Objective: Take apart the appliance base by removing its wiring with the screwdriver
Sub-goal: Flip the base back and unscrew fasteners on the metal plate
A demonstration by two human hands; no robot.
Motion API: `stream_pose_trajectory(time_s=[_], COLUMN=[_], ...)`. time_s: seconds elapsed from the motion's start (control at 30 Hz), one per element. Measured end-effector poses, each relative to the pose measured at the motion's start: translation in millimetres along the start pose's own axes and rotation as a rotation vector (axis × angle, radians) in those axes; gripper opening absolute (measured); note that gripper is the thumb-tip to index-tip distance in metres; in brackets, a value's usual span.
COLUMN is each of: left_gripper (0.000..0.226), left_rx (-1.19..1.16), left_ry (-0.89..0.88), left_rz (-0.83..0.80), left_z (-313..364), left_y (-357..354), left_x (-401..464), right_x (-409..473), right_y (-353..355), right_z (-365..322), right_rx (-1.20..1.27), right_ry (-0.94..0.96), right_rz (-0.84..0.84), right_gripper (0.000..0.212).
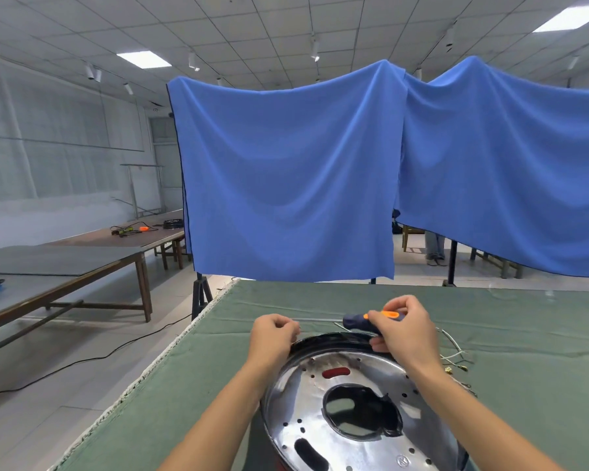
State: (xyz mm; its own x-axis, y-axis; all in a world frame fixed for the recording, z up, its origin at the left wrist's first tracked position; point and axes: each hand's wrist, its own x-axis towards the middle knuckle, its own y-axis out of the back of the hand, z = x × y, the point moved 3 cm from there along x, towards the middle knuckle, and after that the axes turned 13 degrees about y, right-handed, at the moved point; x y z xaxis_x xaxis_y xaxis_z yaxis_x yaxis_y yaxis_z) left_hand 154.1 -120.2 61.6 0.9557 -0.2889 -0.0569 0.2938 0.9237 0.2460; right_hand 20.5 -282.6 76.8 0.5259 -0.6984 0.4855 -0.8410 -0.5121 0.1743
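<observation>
the green cloth-covered table (pixel 320 300) fills the lower right of the frame, its frayed left edge running diagonally from lower left up to a corner at centre, with bare floor and a trailing black cable (pixel 82 362) to the left of it. the far edge of the table lies just under the hanging blue cloth (pixel 286 171) at centre, which closes off the view beyond. on the cloth, open surface shows to the left of the appliance base (pixel 354 419) and along the far side; to the right, loose white wires (pixel 453 351) with small terminals lie near the base's rim. the base, a shiny round metal dish with a dark rim and a large cutout in the middle, sits in the lower centre, running off the bottom of the frame. both forearms come up from the bottom edge, one on each side of it. the left hand (pixel 274 338) is curled at the far-left rim of the base, fingers bent inward, seemingly pinching the rim or something thin there, though the view does not make clear which. the right hand (pixel 405 331) grips the screwdriver (pixel 364 321), blue-handled with orange accents, lying roughly level over the far rim, its shaft pointing left toward the left hand. a second table (pixel 65 263) stands apart in the left of the frame.
</observation>
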Motion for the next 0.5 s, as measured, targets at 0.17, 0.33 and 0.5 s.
stream_pose_trajectory(time_s=[0.17, 0.33, 0.5], left_gripper=[0.013, 0.020, 0.012], left_rx=[-0.220, -0.013, 0.297], left_ry=[0.209, 0.243, 0.172], left_rz=[-0.059, 0.018, 0.167], left_z=[-14.2, -54.7, -75.6], left_y=[28.1, 43.7, 42.7], left_x=[9.0, 25.8, 33.2], right_x=[-9.7, -13.4, -18.9], right_y=[-11.9, -17.1, -19.0], right_z=[5.6, 6.4, 3.8], right_rx=[-0.142, -0.307, -0.420], right_ry=[0.054, 0.202, 0.252], right_rz=[-0.109, -0.172, -0.246], right_gripper=[0.023, 0.026, 0.028])
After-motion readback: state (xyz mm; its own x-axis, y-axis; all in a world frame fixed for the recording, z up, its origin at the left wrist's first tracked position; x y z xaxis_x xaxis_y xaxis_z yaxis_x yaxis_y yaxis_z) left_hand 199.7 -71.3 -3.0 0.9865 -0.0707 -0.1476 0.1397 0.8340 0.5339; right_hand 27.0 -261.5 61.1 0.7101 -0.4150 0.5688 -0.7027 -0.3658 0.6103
